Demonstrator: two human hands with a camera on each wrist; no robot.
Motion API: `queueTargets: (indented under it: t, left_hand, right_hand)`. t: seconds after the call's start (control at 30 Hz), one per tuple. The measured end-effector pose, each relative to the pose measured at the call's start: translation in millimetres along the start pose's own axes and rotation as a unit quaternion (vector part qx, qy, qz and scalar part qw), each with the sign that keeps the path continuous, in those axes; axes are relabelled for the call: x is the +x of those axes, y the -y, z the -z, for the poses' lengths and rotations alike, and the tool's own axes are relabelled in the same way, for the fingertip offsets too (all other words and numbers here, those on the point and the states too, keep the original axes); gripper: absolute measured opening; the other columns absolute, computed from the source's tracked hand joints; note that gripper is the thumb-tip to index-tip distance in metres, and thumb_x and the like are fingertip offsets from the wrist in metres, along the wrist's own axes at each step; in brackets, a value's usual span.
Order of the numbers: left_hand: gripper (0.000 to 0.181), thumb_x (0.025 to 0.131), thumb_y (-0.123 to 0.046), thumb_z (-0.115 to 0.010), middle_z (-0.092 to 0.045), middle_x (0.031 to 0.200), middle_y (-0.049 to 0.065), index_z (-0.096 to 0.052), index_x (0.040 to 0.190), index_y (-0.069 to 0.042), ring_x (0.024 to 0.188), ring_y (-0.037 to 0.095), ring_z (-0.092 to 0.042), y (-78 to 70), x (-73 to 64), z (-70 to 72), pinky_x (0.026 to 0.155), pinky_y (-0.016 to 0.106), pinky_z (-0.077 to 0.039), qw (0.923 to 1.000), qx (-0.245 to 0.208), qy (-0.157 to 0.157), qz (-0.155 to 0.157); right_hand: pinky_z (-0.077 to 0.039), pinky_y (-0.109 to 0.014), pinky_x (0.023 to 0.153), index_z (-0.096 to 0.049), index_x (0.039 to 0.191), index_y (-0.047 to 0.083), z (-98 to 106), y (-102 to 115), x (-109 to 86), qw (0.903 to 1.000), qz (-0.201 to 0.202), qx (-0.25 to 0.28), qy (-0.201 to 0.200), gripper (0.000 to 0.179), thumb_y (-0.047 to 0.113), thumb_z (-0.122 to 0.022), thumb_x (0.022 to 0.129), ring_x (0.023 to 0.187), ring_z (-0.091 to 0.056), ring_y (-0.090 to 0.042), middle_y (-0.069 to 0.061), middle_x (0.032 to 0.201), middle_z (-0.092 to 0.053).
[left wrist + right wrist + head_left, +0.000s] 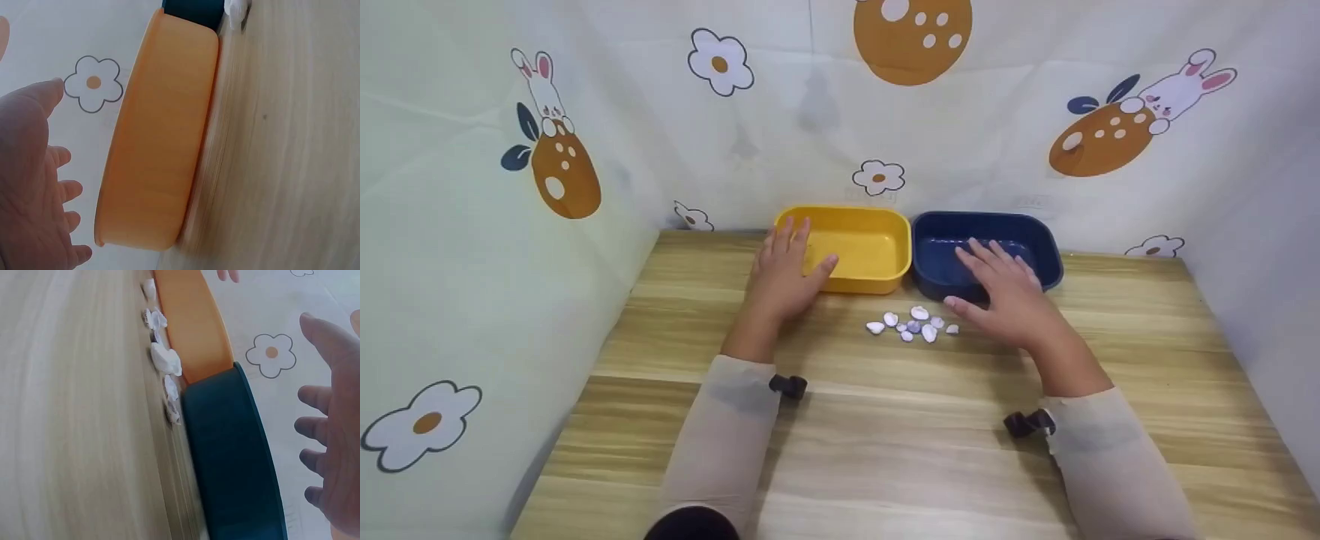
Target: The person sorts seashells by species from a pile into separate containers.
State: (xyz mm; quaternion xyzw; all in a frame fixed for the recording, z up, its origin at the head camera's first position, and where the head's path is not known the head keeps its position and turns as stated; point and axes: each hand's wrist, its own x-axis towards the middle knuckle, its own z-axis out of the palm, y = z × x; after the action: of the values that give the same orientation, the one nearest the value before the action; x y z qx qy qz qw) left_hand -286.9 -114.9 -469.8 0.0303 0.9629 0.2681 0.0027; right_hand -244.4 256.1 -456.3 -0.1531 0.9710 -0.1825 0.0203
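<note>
Dark round shape (pixel 692 525): nearest, front-left of shells (pixel 913 326)
Left grip (pixel 784 281): spread, empty — left of shells
Right grip (pixel 1011 296): spread, empty — nearer, right of shells

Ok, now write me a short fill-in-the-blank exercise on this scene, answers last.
1. In the head view, the yellow tub stands to the ____ of the blue tub.
2. There, the right hand overlaps the ____ tub.
3. The pale bits lie on the wooden ____.
4. The left hand has its fingers spread and holds ____.

Missing words: left; blue; table; nothing.
</note>
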Motion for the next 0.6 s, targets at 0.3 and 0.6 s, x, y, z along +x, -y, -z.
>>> queueTargets:
  t: [0.3,0.6]
  left_hand:
    - [0.099,0.096,-0.079,-0.052,-0.005,0.183,-0.001,-0.013,0.173,-0.032,0.17,0.037,0.0,25.0,8.6,4.3,0.134,0.069,-0.008,0.9962,-0.084,-0.022,-0.011]
    - [0.101,0.095,-0.066,-0.066,-0.007,0.183,0.001,-0.014,0.173,-0.031,0.169,0.035,-0.008,48.5,13.6,2.0,0.136,0.065,-0.013,0.9835,-0.18,-0.013,0.018]
  right_hand:
    - [-0.018,-0.07,0.132,-0.039,0.167,0.027,3,-1,-13.2,0.999,0.029,0.034,-0.007,0.085,0.072,-0.059,0.098,0.167,-0.021,-0.035,-0.005,0.176,-0.035]
    - [-0.035,-0.064,0.127,-0.053,0.159,0.024,2,1,-16.8,0.9964,0.051,0.064,-0.023,0.074,0.067,-0.063,0.099,0.151,-0.047,-0.037,-0.01,0.159,-0.057]
